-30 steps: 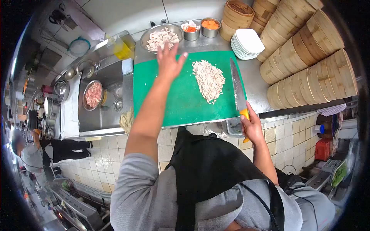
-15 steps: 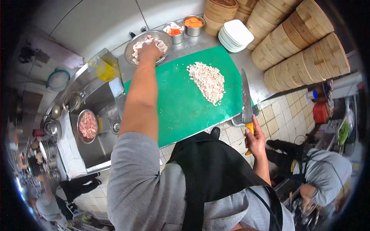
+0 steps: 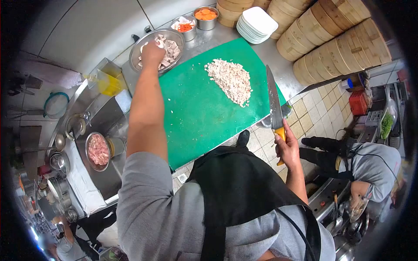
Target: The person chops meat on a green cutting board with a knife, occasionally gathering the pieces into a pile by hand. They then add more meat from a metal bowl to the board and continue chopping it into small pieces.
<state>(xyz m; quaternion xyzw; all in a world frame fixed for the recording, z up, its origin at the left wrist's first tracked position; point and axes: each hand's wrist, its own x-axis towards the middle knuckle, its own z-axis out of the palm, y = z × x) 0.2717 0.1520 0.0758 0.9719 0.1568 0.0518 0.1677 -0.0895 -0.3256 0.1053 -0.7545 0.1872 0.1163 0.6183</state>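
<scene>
11 o'clock: bowl [image 3: 134,55] entered by left hand [image 3: 153,55], meat [image 3: 171,50] reached | its grip not discernible | 3 o'clock: knife [image 3: 274,104] clasped by right hand [image 3: 288,148]

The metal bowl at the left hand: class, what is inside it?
Pale, cut chunks show inside the metal bowl, with the left hand over them. Whatever lies under the hand and the top chunks is covered.

Knife [image 3: 275,114] I hold: blade [image 3: 272,95] smooth metal, handle [image 3: 280,133] plastic-looking. My cutting board [image 3: 187,126]: plastic-looking, matt. My bowl [image 3: 138,46]: shiny metal. Steamers [image 3: 344,52]: wood-like, matt. Plates [image 3: 257,22]: smooth, glossy. My apron [image 3: 244,191]: cloth, matt.
</scene>
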